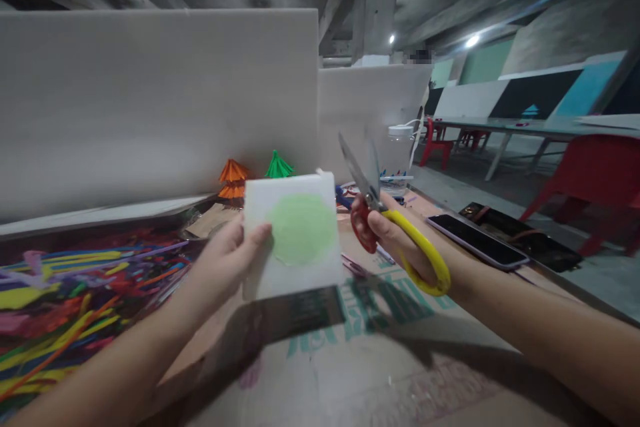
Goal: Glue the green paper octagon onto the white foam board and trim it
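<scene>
My left hand (245,243) pinches the left edge of a white square sheet (260,280), its thumb lying across the front. A pale green circle (305,230) shows on that sheet, which is held upright above the cardboard. In my right hand (395,230) is a pair of scissors (425,257) with a yellow and a red handle. The scissor blades point up and stand apart, to the right of the sheet and not touching it. Fingers of the left hand behind the sheet are hidden.
Colourful pipe cleaners (75,307) fill the left side. Behind the sheet stand an orange paper-like tree shape (233,177) and a green one (279,165), before a white panel (160,100). A phone (477,240), a dark pouch (525,237) and a clear jar (400,147) are at right.
</scene>
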### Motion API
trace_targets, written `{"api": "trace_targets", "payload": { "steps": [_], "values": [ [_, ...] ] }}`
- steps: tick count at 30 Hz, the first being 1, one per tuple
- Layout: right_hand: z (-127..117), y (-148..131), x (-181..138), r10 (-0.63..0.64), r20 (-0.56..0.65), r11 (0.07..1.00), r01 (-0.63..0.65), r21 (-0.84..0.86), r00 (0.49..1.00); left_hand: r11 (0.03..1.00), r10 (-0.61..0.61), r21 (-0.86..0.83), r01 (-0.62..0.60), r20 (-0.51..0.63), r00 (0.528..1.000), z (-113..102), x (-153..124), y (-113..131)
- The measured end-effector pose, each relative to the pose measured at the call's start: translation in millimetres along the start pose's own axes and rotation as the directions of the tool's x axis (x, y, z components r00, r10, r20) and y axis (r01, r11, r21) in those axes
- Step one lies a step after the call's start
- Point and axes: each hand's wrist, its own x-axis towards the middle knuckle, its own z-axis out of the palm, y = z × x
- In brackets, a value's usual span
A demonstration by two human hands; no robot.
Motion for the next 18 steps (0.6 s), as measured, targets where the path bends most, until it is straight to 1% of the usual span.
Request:
{"api": "trace_targets", "payload": {
  "steps": [1,3,4,6,10,13,18],
  "values": [
    [-1,2,-3,0.019,0.048,1.000,-0.020,0.018,0.999,1.000,0.019,-0.022,-0.020,-0.056,0.998,-3,2,4],
    [-3,7,-10,0.086,0.104,0.994,-0.092,0.057,0.991,0.998,0.037,-0.048,-0.042,-0.100,0.994,-7,4,12],
    [-4,7,-13,0.125,0.113,0.990,-0.131,0.051,0.986,0.997,0.041,-0.055,-0.047,-0.110,0.993,-8,5,16],
    [-3,6,-17,0.180,0.099,0.984,-0.180,-0.013,0.979,0.997,0.054,-0.053,-0.061,-0.115,0.992,-8,4,20],
    [-1,-10,-19,0.173,0.086,0.972,-0.156,-0.175,0.981,0.994,0.106,-0.017,-0.108,-0.082,0.991,-7,5,19],
    [0,-18,-20,0.168,0.072,0.957,-0.145,-0.251,0.983,0.994,0.112,-0.012,-0.113,-0.064,0.992,-8,7,16],
    [1,-13,-22,0.127,0.033,0.944,-0.111,-0.312,0.991,0.995,0.100,0.028,-0.099,-0.046,0.994,-10,7,13]
  ]
}}
